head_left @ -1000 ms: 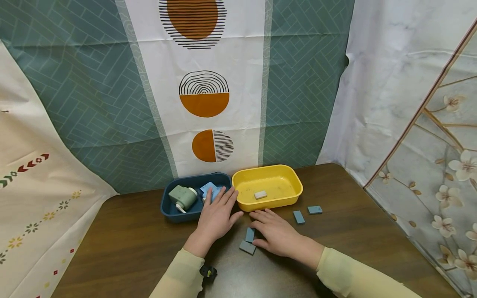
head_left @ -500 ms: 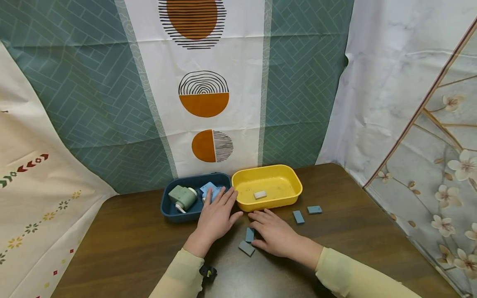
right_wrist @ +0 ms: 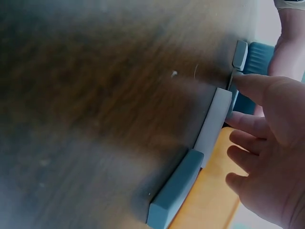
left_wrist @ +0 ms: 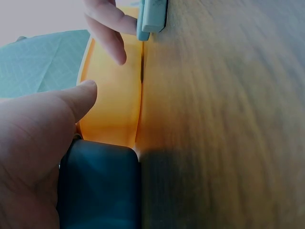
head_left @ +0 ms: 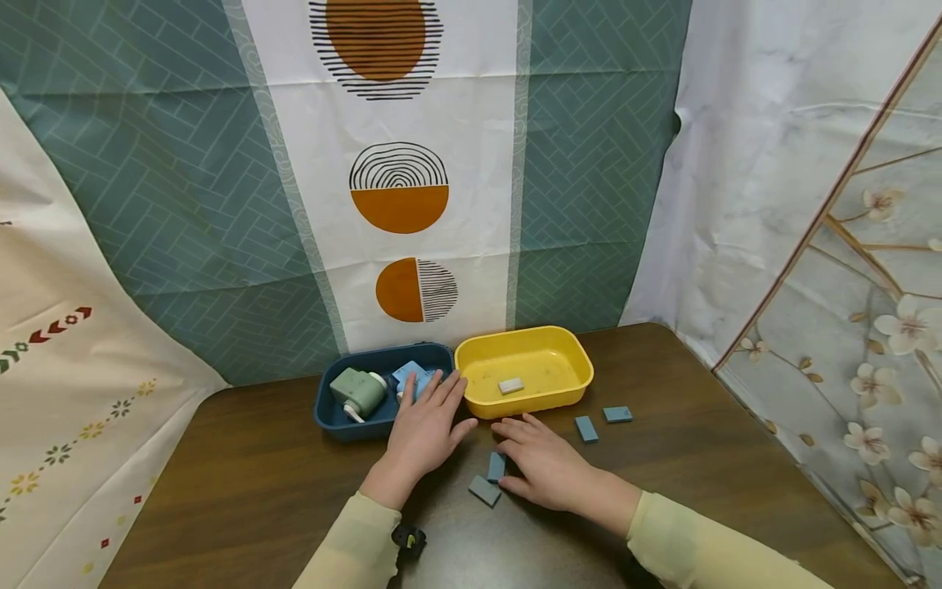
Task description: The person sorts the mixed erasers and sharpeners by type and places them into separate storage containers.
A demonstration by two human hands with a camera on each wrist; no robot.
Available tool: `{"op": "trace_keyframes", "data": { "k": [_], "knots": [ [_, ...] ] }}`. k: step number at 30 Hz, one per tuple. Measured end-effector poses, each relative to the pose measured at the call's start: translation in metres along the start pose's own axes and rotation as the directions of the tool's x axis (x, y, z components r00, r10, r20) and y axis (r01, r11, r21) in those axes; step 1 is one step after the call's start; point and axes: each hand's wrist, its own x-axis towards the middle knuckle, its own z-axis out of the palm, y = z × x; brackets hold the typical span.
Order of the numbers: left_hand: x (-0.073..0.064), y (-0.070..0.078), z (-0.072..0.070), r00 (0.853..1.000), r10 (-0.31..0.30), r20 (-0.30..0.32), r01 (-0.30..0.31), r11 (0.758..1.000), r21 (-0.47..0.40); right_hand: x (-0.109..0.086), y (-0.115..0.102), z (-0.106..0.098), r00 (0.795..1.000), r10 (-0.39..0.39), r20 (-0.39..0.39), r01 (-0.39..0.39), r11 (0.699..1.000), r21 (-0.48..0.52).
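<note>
My left hand (head_left: 423, 431) lies with straight fingers over the right end of the dark blue tray (head_left: 347, 429), thumb spread apart. Its fingertips partly cover a light blue object (head_left: 409, 375) inside; whether they touch it I cannot tell. Beside it in that tray is a green bottle-like object (head_left: 359, 390) with white parts. My right hand (head_left: 548, 466), in front of the yellow tray (head_left: 530, 401), pinches a blue-grey rectangular tile (head_left: 496, 466) between thumb and index finger, seen also in the right wrist view. Another such tile (head_left: 484, 492) lies close by, nearer me.
Two more blue-grey tiles, a left one (head_left: 586, 429) and a right one (head_left: 617, 414), lie right of my right hand. A white block (head_left: 511, 385) sits in the yellow tray. The trays stand side by side at the back of the wooden table (head_left: 243, 474), before a hanging cloth (head_left: 478, 245).
The tile at my right thumb and index finger has turned a little and shifted slightly right, toward the hand. My left hand stays put. The whole head view has shifted slightly.
</note>
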Motion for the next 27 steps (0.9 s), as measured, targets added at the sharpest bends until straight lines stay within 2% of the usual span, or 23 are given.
{"op": "trace_keyframes", "data": {
  "k": [27],
  "knots": [
    [0.001,-0.001,-0.001,1.0,-0.002,0.009,0.002,1.0,0.004,-0.011,0.002,-0.007,0.997,0.031,-0.065,-0.029,0.999,0.033]
  ]
}}
